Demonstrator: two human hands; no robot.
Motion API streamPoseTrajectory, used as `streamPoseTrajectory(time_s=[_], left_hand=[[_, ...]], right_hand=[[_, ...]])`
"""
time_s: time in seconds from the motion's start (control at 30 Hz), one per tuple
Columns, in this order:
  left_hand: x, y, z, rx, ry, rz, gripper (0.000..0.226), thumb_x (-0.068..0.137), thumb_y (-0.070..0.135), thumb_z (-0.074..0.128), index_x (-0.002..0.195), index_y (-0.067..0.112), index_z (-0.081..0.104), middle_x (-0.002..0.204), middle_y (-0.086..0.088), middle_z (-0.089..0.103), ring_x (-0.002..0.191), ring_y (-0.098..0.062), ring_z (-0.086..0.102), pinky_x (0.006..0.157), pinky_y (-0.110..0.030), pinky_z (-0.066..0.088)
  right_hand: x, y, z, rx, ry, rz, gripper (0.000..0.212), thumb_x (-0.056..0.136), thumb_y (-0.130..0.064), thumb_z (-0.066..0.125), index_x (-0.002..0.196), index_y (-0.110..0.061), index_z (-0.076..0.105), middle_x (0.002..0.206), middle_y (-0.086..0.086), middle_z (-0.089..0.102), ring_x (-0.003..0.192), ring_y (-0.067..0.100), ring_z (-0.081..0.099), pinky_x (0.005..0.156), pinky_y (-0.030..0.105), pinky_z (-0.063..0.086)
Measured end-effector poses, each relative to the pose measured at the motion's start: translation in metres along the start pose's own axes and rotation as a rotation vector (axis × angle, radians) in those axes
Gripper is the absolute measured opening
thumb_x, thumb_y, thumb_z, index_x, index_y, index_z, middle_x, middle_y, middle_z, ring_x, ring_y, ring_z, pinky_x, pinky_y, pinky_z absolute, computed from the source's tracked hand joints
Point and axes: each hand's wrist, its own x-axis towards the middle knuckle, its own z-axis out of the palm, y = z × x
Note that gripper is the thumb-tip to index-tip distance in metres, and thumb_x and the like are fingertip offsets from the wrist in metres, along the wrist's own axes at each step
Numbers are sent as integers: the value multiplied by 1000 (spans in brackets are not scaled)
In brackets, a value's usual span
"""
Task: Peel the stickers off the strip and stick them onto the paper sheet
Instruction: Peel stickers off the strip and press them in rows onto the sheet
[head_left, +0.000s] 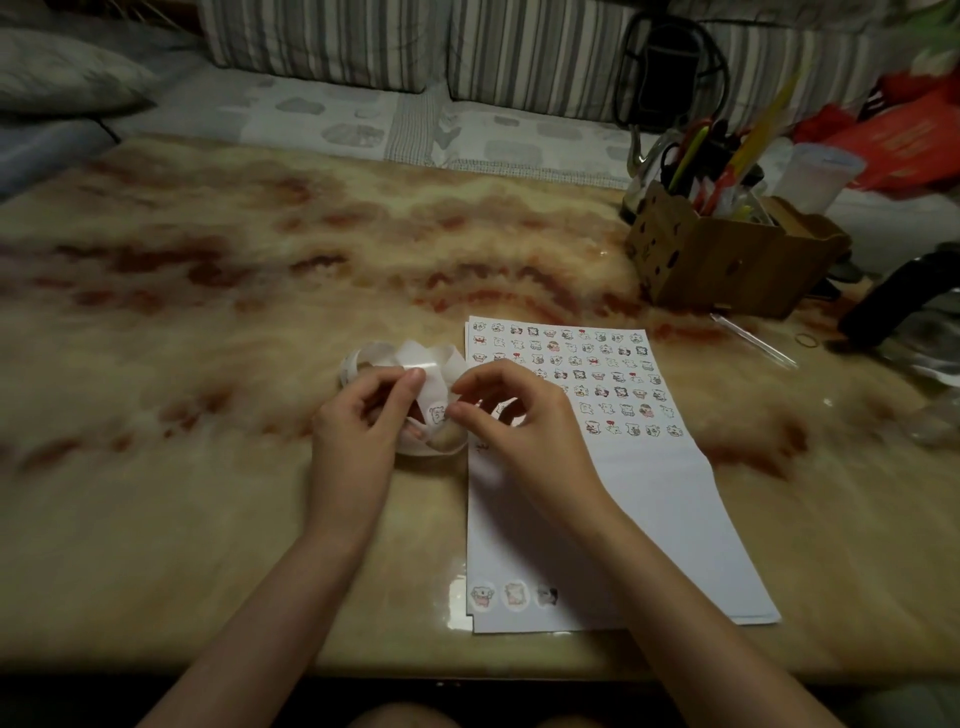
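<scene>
Left hand (358, 431) pinches the curled white strip (415, 358) between thumb and forefinger, holding it just off the left edge of the paper sheet (649, 499), about level with the sheet's middle. Right hand (519, 415) holds thumb and forefinger in a narrow pinch at the edge of one sticker (437, 414) on the strip. Whether that sticker has lifted from the backing cannot be determined.

Sheet: the long axis runs away from the person. The far half carries rows of small stickers, and the near half is mostly bare, with three stickers at the near left corner. The right wrist crosses the sheet's left edge.

Assessment: the step in hand is the peel. The sheet lies immediately right of the pinch, and the right hand is the nearer to it. Bare paper sits just nearward of that hand, so the placing move should be a short carry rightward. A brown box (727, 260) of pens stands beyond the sheet's far right corner, well apart from the work.
</scene>
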Motion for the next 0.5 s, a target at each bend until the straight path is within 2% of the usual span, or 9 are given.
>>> streamPoseTrajectory(time_s=[0.1, 0.23, 0.37, 0.5], left_hand=[[-1, 3, 1, -14, -16, 12, 12, 90, 14, 58, 89, 7, 69, 74, 0, 66, 56, 0, 58, 57, -8, 44], [-2, 3, 1, -40, -45, 24, 26, 91, 23, 54, 82, 2, 69, 67, 3, 67, 59, 0, 58, 60, -10, 43], [-2, 1, 2, 3, -83, 26, 10, 87, 13, 62, 84, 9, 71, 76, 3, 70, 69, -3, 62, 67, -13, 47], [-2, 2, 0, -11, -102, 33, 11, 87, 10, 63, 79, 12, 70, 69, 9, 69, 63, -2, 61, 64, -11, 47]], right_hand=[[0, 0, 1, 40, 5, -5, 13, 80, -6, 72, 84, -18, 69, 77, -5, 69, 70, 3, 57, 61, 17, 38], [2, 0, 2, 61, 41, -35, 10, 82, -5, 70, 86, -14, 69, 79, -4, 69, 68, 5, 55, 60, 19, 40], [4, 3, 0, 56, 62, -40, 8, 83, -5, 70, 87, -12, 71, 81, -3, 70, 67, 4, 54, 60, 15, 40], [4, 4, 0, 8, 63, -54, 9, 82, -6, 71, 87, -14, 72, 83, -6, 70, 70, 5, 57, 62, 18, 42]])
